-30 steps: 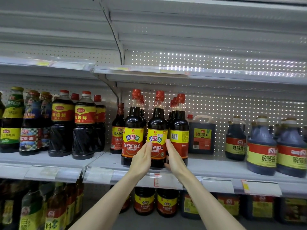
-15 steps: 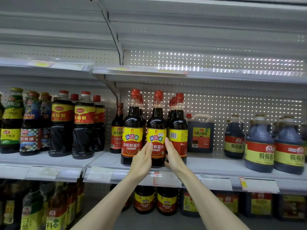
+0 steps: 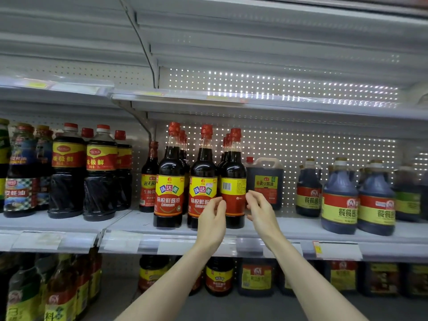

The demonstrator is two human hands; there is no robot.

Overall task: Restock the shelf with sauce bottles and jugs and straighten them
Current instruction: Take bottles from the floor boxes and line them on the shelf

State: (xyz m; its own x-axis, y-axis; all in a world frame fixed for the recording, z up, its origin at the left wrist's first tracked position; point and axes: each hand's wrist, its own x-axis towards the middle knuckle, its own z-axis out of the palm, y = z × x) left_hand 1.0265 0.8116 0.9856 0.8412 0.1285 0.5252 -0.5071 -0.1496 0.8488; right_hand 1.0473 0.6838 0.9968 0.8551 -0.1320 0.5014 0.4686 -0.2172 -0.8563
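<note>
hands (image 3: 236,218) flank one of three front sauce bottles (image 3: 233,179), fingers spread.

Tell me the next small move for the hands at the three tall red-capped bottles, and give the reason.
Probably close both hands on the rightmost bottle and twist it until its front label faces out. It shows a barcode, while the two bottles beside it show their front labels. The left hand and right hand hover open on either side of it, apparently not gripping.
</note>
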